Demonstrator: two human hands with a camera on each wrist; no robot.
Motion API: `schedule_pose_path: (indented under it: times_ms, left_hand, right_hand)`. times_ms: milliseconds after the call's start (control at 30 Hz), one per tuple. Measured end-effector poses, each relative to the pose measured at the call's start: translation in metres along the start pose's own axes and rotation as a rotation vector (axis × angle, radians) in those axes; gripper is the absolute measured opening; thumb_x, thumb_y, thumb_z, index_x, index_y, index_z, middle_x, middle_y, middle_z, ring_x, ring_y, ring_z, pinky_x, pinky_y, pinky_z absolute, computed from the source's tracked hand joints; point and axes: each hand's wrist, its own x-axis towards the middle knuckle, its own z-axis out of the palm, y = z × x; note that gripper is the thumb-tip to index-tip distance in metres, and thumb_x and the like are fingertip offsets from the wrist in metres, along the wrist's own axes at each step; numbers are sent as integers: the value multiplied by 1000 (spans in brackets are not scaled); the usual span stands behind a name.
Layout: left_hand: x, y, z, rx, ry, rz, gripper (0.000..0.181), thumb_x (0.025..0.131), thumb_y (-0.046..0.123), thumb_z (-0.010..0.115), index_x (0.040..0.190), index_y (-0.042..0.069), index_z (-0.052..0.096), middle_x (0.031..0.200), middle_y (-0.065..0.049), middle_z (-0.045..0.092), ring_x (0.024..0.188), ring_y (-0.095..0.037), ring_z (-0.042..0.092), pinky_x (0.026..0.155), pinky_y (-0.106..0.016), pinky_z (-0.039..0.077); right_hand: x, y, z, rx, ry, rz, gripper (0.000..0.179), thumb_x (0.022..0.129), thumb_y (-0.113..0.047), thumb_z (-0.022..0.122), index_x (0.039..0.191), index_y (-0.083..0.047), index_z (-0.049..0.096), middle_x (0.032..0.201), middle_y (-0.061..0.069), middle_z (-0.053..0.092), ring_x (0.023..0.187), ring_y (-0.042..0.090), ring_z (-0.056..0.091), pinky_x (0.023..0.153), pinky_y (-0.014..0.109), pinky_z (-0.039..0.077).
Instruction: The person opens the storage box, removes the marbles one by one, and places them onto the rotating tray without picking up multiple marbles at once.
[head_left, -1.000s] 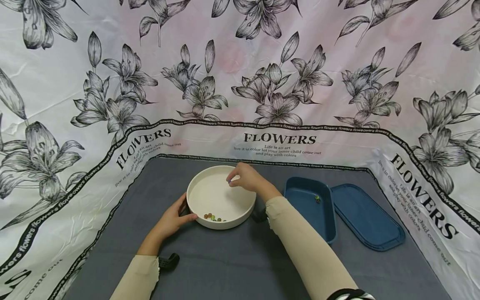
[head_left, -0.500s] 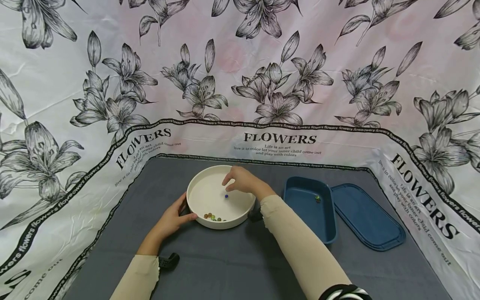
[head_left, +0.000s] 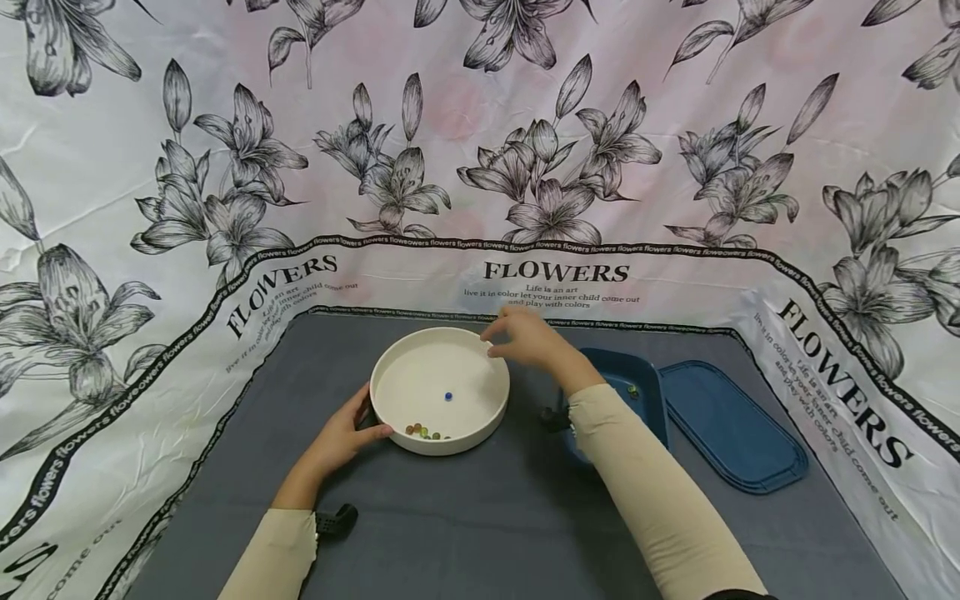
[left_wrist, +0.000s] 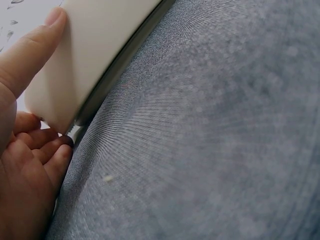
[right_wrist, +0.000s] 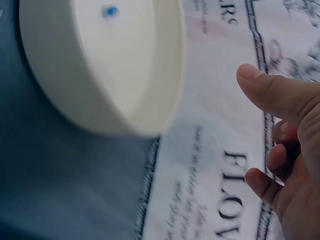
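Observation:
A round cream dish (head_left: 411, 375) stands on the grey cloth in the head view. One blue marble (head_left: 448, 397) lies on its floor, and several brown and green marbles (head_left: 424, 433) are gathered by its front wall. My left hand (head_left: 342, 440) grips the dish's left side; in the left wrist view the thumb (left_wrist: 37, 42) lies along the outer wall and the curled fingers meet the bottom edge. Just past the back right rim hovers my right hand (head_left: 528, 340), holding nothing. Its thumb (right_wrist: 272, 92) and loosely bent fingers stand apart in the right wrist view.
A blue rectangular container (head_left: 654, 392), partly behind the right forearm, has green marbles (head_left: 633, 391) inside. Its matching blue lid (head_left: 738, 425) lies flat to the right. A flower-printed sheet (head_left: 555, 275) rises behind the table.
My right hand has let go of the blue marble inside the dish and moved rightward to the rim. The marble has rolled slightly toward the front. The left hand keeps its place.

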Motion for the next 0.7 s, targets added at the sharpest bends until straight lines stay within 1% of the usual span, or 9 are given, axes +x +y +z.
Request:
schedule_pose_path:
  times_ms: [167,200,300,467,700]
  left_hand:
    - [1,0,2,3,-9,2,108,89,37,81,166,7,10,170,-19,16,154,-39,24,123,-57,26]
    - [1,0,2,3,-9,4,108,90,38,81,166,7,10,170,-19,16,154,-39,23,123,-57,26]
    - [2,0,2,9,-7,5,108,90,38,80,166,7,10,170,-18,15,154,-39,23,123,-58,26]
    - [2,0,1,8,-3,7,107,90,37,80,166,7,10,170,-19,15,154,-40,23,123,-58,26]
    - [1,-1,-1,-7,-2,8,107,90,36,81,166,7,11,170,-18,16,155,-39,23,124,-58,25]
  right_hand:
    - [-26,17,-29,-32,83,15,29,91,-28,81,119,-19,78,101,6,52,87,21,42,75,38,39]
    - [-31,21,-33,-47,101,9,29,91,-28,81,118,-18,78,99,7,51,86,22,40,75,39,36]
    - [-45,35,-45,-76,139,-4,29,90,-26,81,117,-16,78,96,9,51,83,23,40,73,39,35]
    - [-67,59,-57,-123,181,-15,29,90,-25,81,117,-15,78,96,10,53,80,21,40,71,37,35]
    - [-93,85,-68,-158,279,-3,26,87,-22,84,111,-13,80,86,7,43,75,22,31,69,37,26]
